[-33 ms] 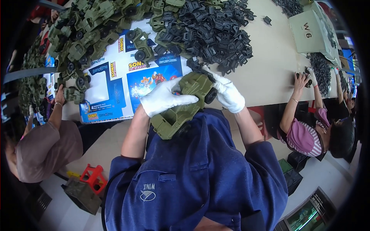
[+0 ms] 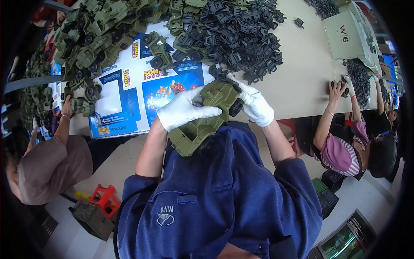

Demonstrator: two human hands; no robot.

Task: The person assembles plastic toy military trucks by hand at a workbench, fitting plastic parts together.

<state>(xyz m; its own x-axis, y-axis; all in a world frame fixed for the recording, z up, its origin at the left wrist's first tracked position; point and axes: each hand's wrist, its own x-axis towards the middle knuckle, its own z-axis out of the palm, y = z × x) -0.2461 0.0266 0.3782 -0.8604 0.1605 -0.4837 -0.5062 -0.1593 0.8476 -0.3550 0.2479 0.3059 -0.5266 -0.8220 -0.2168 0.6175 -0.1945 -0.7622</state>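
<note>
A green toy truck with black wheels is held tilted before my chest, above the table's near edge. My left hand, in a white glove, is closed round its middle, with the thumb lying across the body. Also white-gloved, my right hand is closed at the truck's front end, beside a black wheel. A black plastic bumper-like part sits against that front end near my right fingertips. Whether it is fixed there I cannot tell. The fingers beneath the truck are hidden.
Beyond my hands lies a heap of black plastic parts. Green toy trucks pile up at the far left, partly on a printed blue-and-white cardboard sheet. A pale box stands far right. Co-workers sit left and right.
</note>
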